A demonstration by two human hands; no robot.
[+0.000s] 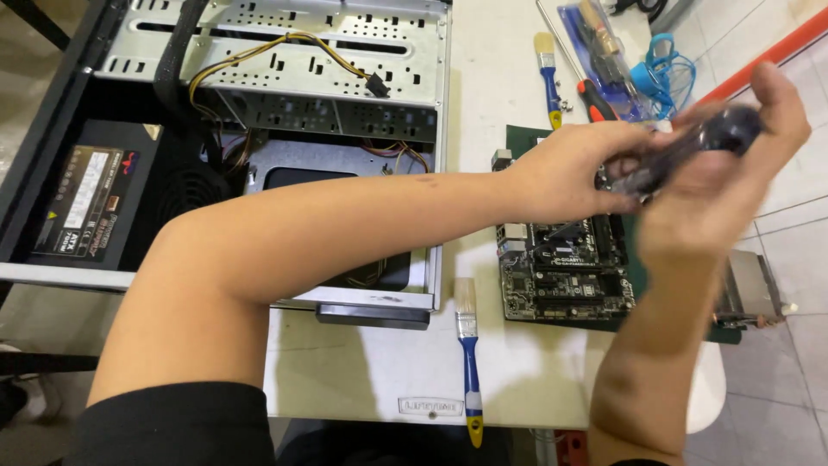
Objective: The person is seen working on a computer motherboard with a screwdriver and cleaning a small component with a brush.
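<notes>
- At nine o'clock we see an open computer case (259, 95) on the white bench (371, 371).
- At six o'clock lies a blue-handled brush (468, 354).
- Our left hand (573, 168) rests over the circuit board (565, 272), touching the tool.
- At two o'clock our right hand (733, 185), fingers wrapped round a blurred dark screwdriver handle (720, 134).

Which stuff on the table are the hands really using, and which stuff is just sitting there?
Being used:
- right hand gripping a blurred dark tool handle
- left hand resting over the motherboard

Just lying about:
- lower paintbrush with a blue and yellow handle
- upper paintbrush
- red-handled screwdriver
- open computer case
- blue cable bundle
</notes>
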